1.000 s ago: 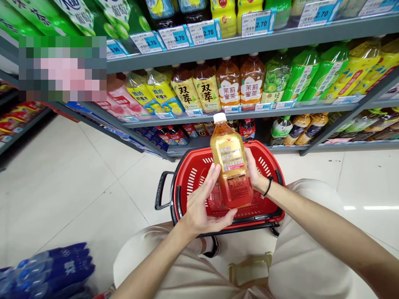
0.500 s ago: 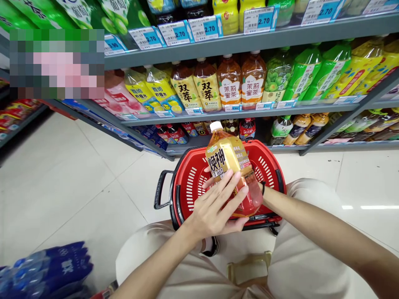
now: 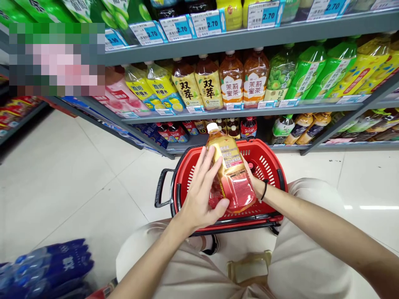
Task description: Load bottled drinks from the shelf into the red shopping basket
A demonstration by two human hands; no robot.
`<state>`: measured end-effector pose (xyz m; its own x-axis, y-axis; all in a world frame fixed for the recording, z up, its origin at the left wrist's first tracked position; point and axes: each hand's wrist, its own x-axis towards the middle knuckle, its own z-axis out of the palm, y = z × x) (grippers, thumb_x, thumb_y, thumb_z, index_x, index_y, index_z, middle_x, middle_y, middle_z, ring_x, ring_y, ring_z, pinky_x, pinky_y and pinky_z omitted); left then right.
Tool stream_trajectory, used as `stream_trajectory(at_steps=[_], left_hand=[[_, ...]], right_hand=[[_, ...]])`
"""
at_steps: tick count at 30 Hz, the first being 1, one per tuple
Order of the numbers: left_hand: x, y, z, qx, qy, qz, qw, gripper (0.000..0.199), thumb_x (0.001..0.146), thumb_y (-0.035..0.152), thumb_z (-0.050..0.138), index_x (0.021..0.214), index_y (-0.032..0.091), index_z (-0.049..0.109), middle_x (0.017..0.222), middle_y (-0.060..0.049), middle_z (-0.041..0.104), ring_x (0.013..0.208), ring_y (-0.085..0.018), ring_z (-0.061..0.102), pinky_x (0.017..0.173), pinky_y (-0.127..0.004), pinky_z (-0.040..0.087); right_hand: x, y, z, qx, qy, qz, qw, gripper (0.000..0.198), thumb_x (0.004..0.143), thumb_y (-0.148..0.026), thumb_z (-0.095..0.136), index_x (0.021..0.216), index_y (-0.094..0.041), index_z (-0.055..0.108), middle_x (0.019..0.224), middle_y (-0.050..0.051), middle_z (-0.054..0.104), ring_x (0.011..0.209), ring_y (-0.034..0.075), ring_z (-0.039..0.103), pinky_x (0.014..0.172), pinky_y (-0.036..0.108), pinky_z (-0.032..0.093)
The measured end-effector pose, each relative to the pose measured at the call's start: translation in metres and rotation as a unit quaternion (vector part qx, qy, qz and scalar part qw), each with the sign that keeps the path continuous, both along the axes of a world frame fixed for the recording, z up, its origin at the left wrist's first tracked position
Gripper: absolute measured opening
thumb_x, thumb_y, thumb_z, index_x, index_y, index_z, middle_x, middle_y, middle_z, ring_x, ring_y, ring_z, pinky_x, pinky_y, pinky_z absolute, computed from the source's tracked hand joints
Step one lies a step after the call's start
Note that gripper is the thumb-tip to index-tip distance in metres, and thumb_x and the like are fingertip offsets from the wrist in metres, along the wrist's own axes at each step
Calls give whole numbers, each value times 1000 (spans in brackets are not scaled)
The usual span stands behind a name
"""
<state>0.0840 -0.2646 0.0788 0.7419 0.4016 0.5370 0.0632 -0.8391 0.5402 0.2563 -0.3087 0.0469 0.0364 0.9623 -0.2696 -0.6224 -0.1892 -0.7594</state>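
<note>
A large drink bottle [image 3: 234,164] with a white cap, gold label and reddish lower part is tilted over the red shopping basket [image 3: 191,166], its cap pointing away from me. My left hand [image 3: 202,193] lies along the bottle's left side, long fingers against the label and thumb near the base. From the right, my right hand [image 3: 253,180] holds the bottle at its back and side; most of those fingers are hidden behind it. A black band circles my right wrist. Inside the basket, partly covered by the bottle, another red-capped item [image 3: 251,167] shows.
Ahead stands a shelf [image 3: 218,115] of bottled drinks with price tags. The basket's black handle [image 3: 162,189] sticks out to the left. Shrink-wrapped blue water bottles [image 3: 59,265] stand on the floor at lower left. My knees flank the basket, and a beige stool [image 3: 249,268] is below.
The bottle has turned about its length, so the large black lettering has gone from view and small print faces me. My left hand has shifted left and up along its side.
</note>
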Motion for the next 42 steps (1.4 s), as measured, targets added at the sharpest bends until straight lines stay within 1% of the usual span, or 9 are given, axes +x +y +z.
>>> stream_trajectory(at_steps=[5,11,17,21,25,28,32,37,42], left_hand=[[-2,5,-2,-27,13,39,999,86,104,50,63,176,27,21,183,-14,8,168,-42,11,134,-64,19],[-8,16,-7,-13,22,58,998,108,95,49,76,177,26,9,182,-18,12,167,-43,17,134,-61,20],[-12,18,-12,-23,41,51,998,112,95,53,78,178,28,6,182,-17,9,168,-41,13,136,-59,18],[-13,18,-17,-38,58,82,994,108,99,52,74,178,30,4,183,-15,7,169,-40,11,136,-58,18],[-13,19,-28,-169,28,117,978,99,100,47,74,177,31,13,181,-15,20,166,-37,26,134,-56,28],[-7,21,-33,-318,-78,139,935,98,91,42,84,171,28,30,169,-17,44,153,-35,50,123,-49,48],[1,27,-27,-449,-202,200,847,72,69,38,100,131,20,68,135,-14,74,128,-32,70,110,-41,57],[-1,39,-12,-569,-268,258,733,63,63,45,100,113,18,73,112,-9,80,98,-25,78,89,-34,63],[-3,47,-9,-689,-291,229,623,56,69,55,92,102,15,69,97,-10,80,79,-25,77,75,-37,64]], right_hand=[[-4,5,2,-13,13,14,1000,64,96,-79,50,111,-22,76,101,7,80,110,30,72,98,44,60],[-8,7,-14,14,-8,41,999,56,98,-73,53,115,-24,75,107,3,80,114,27,71,107,40,55],[-9,6,-33,42,-147,-7,988,61,104,-72,44,113,-21,75,102,2,80,107,24,70,107,37,51],[-4,6,-29,51,-275,-15,960,59,109,-66,36,98,-19,69,98,4,77,94,23,67,103,38,49],[-2,-2,-16,35,-384,-15,922,53,110,-62,33,99,-20,62,104,10,74,103,27,67,106,42,46],[-4,-10,-9,13,-428,22,903,51,111,-64,34,105,-21,62,98,11,72,117,32,67,109,47,44],[-7,-21,-5,16,-419,64,905,50,111,-62,36,122,-22,64,102,10,74,116,33,68,112,51,45],[-8,-24,-8,50,-265,60,961,55,106,-64,52,143,-25,62,139,9,71,123,29,67,111,46,51],[-28,-24,-15,-23,2,35,999,63,90,-71,69,131,-24,68,133,9,75,123,34,70,102,50,59]])
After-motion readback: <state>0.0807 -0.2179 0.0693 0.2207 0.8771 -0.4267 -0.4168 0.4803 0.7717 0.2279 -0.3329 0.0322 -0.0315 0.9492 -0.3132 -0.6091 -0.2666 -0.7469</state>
